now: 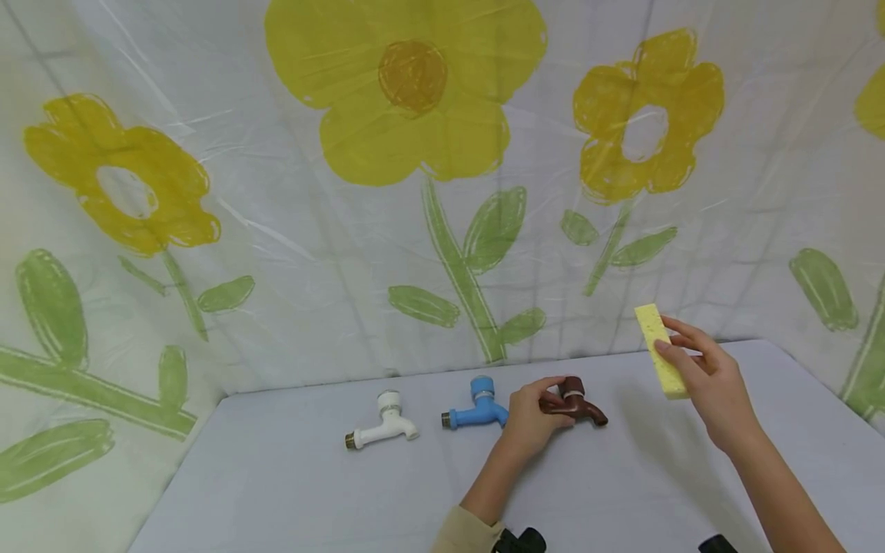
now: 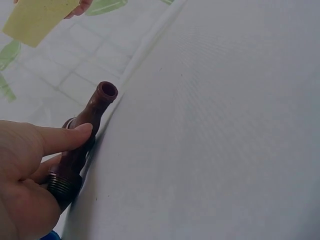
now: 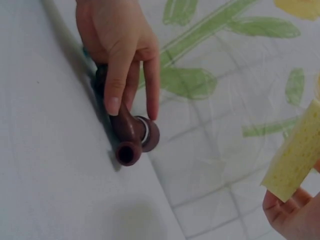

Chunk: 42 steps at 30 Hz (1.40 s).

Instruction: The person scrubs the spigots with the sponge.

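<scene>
My left hand (image 1: 531,421) grips a dark brown faucet (image 1: 585,411) by its body, thumb on the near side, with the spout pointing right. In the left wrist view the threaded end of the brown faucet (image 2: 62,185) shows beside the palm. My right hand (image 1: 712,380) pinches a yellow sponge (image 1: 661,351) between thumb and fingers, raised over the right part of the table. A blue faucet (image 1: 477,407) lies just left of my left hand, its spout partly hidden behind it. Farther left lies a white faucet (image 1: 384,421).
The faucets are in a row on a white-covered table (image 1: 290,484). Behind it hangs a pale curtain (image 1: 311,292) printed with yellow flowers and green leaves. Small black objects (image 1: 528,540) show at the bottom edge by the left sleeve.
</scene>
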Tool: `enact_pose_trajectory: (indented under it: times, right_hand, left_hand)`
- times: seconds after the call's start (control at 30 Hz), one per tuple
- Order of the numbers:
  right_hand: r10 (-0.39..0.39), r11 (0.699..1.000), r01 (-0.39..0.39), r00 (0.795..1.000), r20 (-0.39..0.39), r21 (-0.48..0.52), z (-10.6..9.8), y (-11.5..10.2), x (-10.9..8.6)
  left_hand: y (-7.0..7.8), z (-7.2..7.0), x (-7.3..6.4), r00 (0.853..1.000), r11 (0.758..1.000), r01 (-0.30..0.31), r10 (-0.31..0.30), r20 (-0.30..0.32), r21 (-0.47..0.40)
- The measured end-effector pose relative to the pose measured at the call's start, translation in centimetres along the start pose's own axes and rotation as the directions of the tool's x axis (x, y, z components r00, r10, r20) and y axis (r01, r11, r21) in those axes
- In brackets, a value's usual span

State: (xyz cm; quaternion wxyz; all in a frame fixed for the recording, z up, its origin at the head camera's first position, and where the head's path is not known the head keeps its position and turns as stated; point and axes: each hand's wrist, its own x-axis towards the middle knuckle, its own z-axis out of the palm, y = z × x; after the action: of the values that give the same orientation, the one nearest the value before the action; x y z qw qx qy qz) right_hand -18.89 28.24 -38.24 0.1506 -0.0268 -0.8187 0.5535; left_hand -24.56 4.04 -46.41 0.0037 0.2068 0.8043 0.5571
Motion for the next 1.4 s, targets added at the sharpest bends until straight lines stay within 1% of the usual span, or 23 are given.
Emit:
enact_pose_trajectory:
  times: [0.1,0.2,0.4,0.47,0.57,0.63,0.77,0.87,0.93,1.0,1.1,1.23,1.3,1.4]
  right_hand:
    - [-0.001,1.0,0.001,1.0,0.0,-0.007,0.1,-0.1,0.0]
    - [-0.007,1.0,0.007,1.0,0.001,-0.008,0.2,-0.1,0.0]
    - [-0.023,1.0,0.023,1.0,0.017,-0.004,0.2,-0.2,-0.2]
    - [-0.028,1.0,0.028,0.999,0.024,-0.004,0.3,-0.3,-0.2]
    - [-0.033,0.999,0.033,0.999,0.035,-0.002,0.5,-0.4,-0.3]
    - [-0.036,0.999,0.036,0.999,0.04,-0.003,0.7,-0.5,-0.3]
    - [-0.047,0.999,0.048,0.998,0.047,-0.006,1.2,-0.8,-0.4]
    - [-0.063,0.998,0.063,0.996,0.06,0.0,1.7,-1.0,-0.4]
    - [-0.07,0.998,0.07,0.995,0.073,0.008,2.0,-1.3,-0.3]
    - [-0.076,0.997,0.075,0.994,0.084,0.015,2.5,-1.5,-0.3]
    - [-0.076,0.997,0.074,0.992,0.096,0.031,3.2,-2.0,-0.1]
    - [-0.079,0.996,0.074,0.991,0.106,0.051,4.1,-2.6,-0.1]
    - [-0.08,0.996,0.074,0.991,0.108,0.057,4.5,-2.9,-0.1]
    - [-0.08,0.995,0.073,0.99,0.118,0.066,5.2,-3.3,-0.1]
  left_hand:
    - [0.1,-0.2,-0.1,1.0,1.0,0.002,-0.002,0.008,0.001]
    - [0.2,-0.4,-0.2,1.0,1.0,0.003,-0.003,0.002,-0.008]
    - [0.4,-0.4,-0.4,1.0,0.998,0.022,-0.023,-0.016,-0.063]
    - [0.5,-0.5,-0.4,0.999,0.997,0.028,-0.029,-0.018,-0.069]
    - [0.9,-0.7,-0.5,0.999,0.998,0.04,-0.041,-0.022,-0.057]
    - [1.1,-1.1,-0.6,0.999,0.999,0.038,-0.039,-0.028,-0.035]
    - [1.4,-2.5,-1.0,0.999,0.999,0.047,-0.047,-0.028,-0.01]
    - [1.4,-3.9,-1.4,0.998,0.998,0.063,-0.063,-0.025,0.0]
    - [1.4,-4.9,-1.6,0.998,0.998,0.058,-0.057,-0.036,0.016]
    - [1.3,-5.9,-1.9,0.997,0.998,0.045,-0.043,-0.058,0.032]
    - [1.0,-7.4,-2.4,0.996,0.999,0.004,0.0,-0.093,0.04]
    - [0.5,-9.2,-3.3,0.993,0.999,-0.013,0.016,-0.12,0.029]
    - [0.2,-10.0,-3.8,0.991,0.999,-0.006,0.011,-0.13,0.039]
    - [-0.3,-10.9,-4.5,0.99,0.998,0.027,-0.019,-0.142,0.054]
